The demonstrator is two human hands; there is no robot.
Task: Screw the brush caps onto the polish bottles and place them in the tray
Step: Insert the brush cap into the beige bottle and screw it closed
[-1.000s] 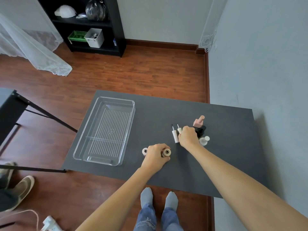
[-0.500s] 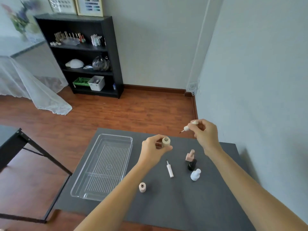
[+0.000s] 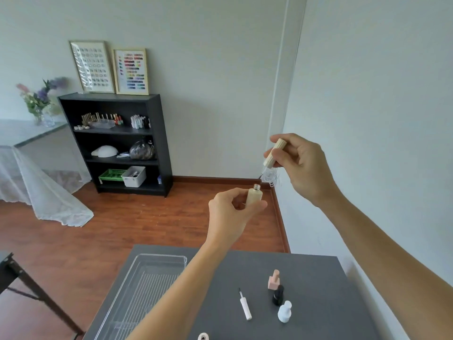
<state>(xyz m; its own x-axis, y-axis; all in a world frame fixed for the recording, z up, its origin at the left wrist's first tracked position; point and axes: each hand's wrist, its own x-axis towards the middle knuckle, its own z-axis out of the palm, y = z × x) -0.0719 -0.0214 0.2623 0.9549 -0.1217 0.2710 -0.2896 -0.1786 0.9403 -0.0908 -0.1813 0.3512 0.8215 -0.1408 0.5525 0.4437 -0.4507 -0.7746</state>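
**First bottle in hand, cap not yet on; tray holds nothing visible**

The left hand (image 3: 232, 212) is raised well above the table (image 3: 318, 278) and pinches a cream polish bottle (image 3: 254, 196) between thumb and curled fingers. The bottle stands nearly upright, and its threaded metal neck is open and points upward. Up and to the right of this grip, the right hand (image 3: 301, 165) holds the matching cream brush cap (image 3: 274, 153) with its fingers curled round the ribbed barrel. The cap is tilted, with its brush end down toward the bottle. The brush tip itself is thin and lies against a bundle of white cord by the wall, so I cannot see it clearly. Cap and bottle are apart; the brush has not entered the neck.

Judged from this, the work is at its very beginning. No bottle is closed by these hands, and the clear plastic tray (image 3: 152, 258), far below and left of the left hand, shows only its ribbed floor where it is not hidden by the forearm.

Below the two grips, on the table, more pieces wait: a white brush cap (image 3: 245, 306) lying flat, a pink bottle (image 3: 273, 280), a black bottle (image 3: 277, 295) and a white bottle (image 3: 284, 312) close together (these three seem to have caps already, though I cannot tell if they are tight), and one small pinkish bottle (image 3: 203, 336) at the lower edge, cut by the frame.

What is left: to bring the brush into the neck, turn the cap tight, put this bottle in the tray, and then do the others.
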